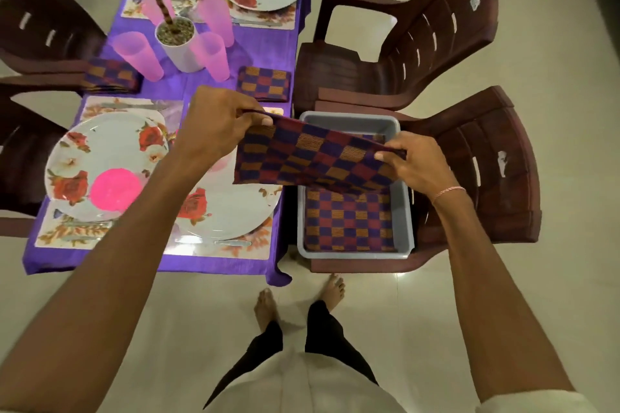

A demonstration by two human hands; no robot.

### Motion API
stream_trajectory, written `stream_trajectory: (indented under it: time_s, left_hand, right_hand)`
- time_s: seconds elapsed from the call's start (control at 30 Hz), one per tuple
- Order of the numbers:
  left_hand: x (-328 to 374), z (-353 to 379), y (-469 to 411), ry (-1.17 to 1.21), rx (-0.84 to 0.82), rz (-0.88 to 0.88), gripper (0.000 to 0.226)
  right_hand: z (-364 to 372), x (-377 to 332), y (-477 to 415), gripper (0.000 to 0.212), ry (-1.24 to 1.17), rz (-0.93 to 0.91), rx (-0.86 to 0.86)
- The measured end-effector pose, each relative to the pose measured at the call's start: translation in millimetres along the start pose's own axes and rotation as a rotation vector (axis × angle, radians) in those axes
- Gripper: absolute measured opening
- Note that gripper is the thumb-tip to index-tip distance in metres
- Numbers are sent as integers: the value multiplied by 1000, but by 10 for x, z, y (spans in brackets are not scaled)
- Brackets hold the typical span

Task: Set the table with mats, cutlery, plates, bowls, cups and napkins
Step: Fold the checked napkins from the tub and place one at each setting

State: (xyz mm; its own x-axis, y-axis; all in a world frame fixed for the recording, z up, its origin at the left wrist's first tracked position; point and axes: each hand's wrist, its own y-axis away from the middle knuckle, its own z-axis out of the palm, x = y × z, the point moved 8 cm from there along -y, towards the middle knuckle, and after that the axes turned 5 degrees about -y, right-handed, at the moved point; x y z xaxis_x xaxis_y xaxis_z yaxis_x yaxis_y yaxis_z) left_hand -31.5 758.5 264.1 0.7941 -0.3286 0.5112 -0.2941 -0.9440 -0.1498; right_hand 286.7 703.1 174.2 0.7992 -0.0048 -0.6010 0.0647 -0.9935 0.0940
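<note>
1. While the head view looked down over both arms, the left hand [218, 124] and right hand [412, 161] each pinched an upper corner of a checked napkin [308, 161] between thumb and fingers. It was stretched flat between them.
2. Napkin position: in the air, hanging above the grey tub [349, 119] and the table's right edge. Its lower edge hung just above a second napkin [349, 221] lying folded in the tub. The tub sat on the seat of a brown chair [486, 178] beside the table.
3. Table state: purple cloth [208, 261], floral mats [235, 250], and two near plates [100, 144] and [235, 211]. A pink bowl [115, 189] sat on the left plate, and cutlery [231, 242] lay along the mats' edges. Pink cups [137, 55] stood around a potted plant [176, 43]. Two folded napkins [263, 84] and [112, 75] lay mid-table.
4. Judgement: the step in hand was folding or carrying this napkin to a place setting. Napkins looked like the last items left.
5. Risk: if swung across low, the hanging edge could drag over the right near plate and shift the cutlery.
6. Risk: a reach toward mid-table could knock a cup. They looked light and tall, and stood close together.
7. Risk: a light two-corner pinch could slip, dropping the cloth to the floor between chair and table.
</note>
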Motion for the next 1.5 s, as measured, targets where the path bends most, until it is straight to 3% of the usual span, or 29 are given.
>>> stream_trajectory:
  time_s: [0.27,0.43,0.57,0.67,0.73,0.83,0.93,1.03,1.13,1.23,1.33,1.4,1.5]
  left_hand:
    - [-704,-451,380,175,160,-137,22]
    - [-872,-494,640,268,248,-238,37]
    - [-688,-537,746,265,260,-184,34]
    - [-521,-521,781,303,233,-144,27]
    - [-380,-494,787,323,211,-105,20]
    - [-182,-421,774,339,163,-44,14]
    - [-85,-372,728,337,129,-2,20]
    - [68,-413,671,391,104,113,18]
    - [417,-348,662,456,7,300,15]
    - [658,-292,635,510,-17,343,15]
    - [593,-228,559,562,-46,262,6]
    - [270,-78,493,689,-65,108,17]
    - [-277,478,669,1086,-150,-276,74]
  right_hand:
    - [111,-539,96,17,-669,126,163]
    - [175,-993,267,13,-776,102,325]
    - [192,-1319,454,15,-635,17,312]
    - [233,-1399,567,29,-576,37,261]
    - [269,-1478,625,31,-523,13,177]
    - [348,-1639,726,30,-259,-91,-25]
    - [334,-1484,853,44,-149,-10,-140]
    - [247,-1391,1026,41,-74,2,-220]
    - [83,-1573,1067,31,-150,-106,-102]
    - [-76,-1699,1041,23,-95,-129,59]
    - [-271,-1704,1106,21,-39,-105,184]
    - [-402,-1705,1145,23,-8,-89,220]
    - [-625,-1685,1204,22,-8,-70,217]
